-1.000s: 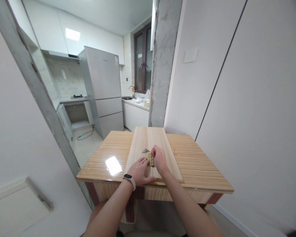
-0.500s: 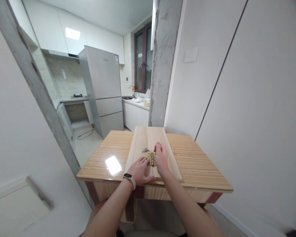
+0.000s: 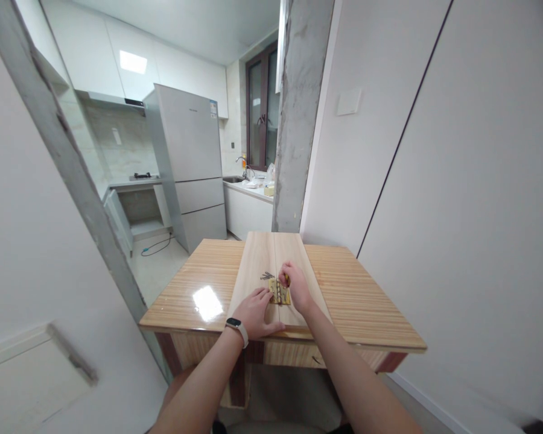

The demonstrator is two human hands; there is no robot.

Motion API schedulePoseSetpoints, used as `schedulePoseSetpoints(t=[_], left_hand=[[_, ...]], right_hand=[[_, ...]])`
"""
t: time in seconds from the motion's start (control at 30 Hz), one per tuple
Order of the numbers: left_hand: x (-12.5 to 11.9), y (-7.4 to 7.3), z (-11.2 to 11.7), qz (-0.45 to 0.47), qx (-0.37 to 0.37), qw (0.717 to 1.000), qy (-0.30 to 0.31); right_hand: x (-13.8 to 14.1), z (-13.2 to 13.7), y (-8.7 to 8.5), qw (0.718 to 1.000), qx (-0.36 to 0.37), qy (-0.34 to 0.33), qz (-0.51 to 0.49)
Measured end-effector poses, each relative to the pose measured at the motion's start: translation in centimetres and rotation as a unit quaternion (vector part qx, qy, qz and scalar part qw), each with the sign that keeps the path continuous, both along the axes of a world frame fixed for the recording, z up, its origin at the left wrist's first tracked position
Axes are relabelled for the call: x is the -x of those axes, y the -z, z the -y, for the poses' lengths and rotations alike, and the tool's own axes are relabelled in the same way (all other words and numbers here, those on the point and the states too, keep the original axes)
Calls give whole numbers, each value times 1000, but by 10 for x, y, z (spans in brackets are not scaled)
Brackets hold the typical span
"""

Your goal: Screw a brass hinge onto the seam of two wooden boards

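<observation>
A brass-coloured hinge (image 3: 279, 292) lies unfolded across the seam between two pale wooden boards (image 3: 259, 253). My left hand (image 3: 255, 313) is open and lies on the left board. Its fingertips touch the hinge's left leaf, and its thumb stretches along the boards' near end. Just above the right leaf, my right hand (image 3: 295, 286) is closed around what looks like a screwdriver with a yellow handle (image 3: 287, 280). Most of that tool is hidden in the fist, and its tip cannot be made out. Several dark screws (image 3: 267, 275) lie loose on the left board beyond the hinge.
Under the boards stands a wood-grain table (image 3: 362, 295) with a drawer in its front. A grey pillar (image 3: 298, 120) and a white wall (image 3: 457, 181) rise behind and to the right. Further back are a silver fridge (image 3: 199, 144) and a sink counter (image 3: 253, 191).
My right hand has turned at the wrist and shifted slightly, uncovering more of the hinge's right leaf and the yellow handle. My left hand has stayed in place.
</observation>
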State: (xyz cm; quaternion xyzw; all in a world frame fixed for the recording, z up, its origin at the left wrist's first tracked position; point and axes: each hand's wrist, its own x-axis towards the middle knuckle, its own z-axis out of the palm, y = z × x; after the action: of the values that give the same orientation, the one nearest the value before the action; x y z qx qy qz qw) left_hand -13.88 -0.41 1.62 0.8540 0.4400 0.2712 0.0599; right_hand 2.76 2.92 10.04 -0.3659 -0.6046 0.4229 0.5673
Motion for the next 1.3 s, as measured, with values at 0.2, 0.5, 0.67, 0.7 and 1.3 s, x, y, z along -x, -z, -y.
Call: schedulePoseSetpoints(t=[0.2, 0.5, 0.67, 0.7, 1.3], left_hand=[[0, 0, 0, 0, -3, 1000, -3], [0, 1, -1, -5, -3, 1000, -3], [-1, -1, 0, -5, -9, 1000, -2], [-1, -1, 0, -5, -11, 1000, -3], [-1, 2, -1, 1, -5, 1000, 1]], right_hand=[[9, -1, 10, 993, 19, 109, -35], [11, 1, 5, 995, -13, 97, 5], [1, -12, 4, 998, -31, 7, 53], [0, -13, 5, 999, -28, 6, 43], [17, 3, 16, 990, -8, 143, -6]])
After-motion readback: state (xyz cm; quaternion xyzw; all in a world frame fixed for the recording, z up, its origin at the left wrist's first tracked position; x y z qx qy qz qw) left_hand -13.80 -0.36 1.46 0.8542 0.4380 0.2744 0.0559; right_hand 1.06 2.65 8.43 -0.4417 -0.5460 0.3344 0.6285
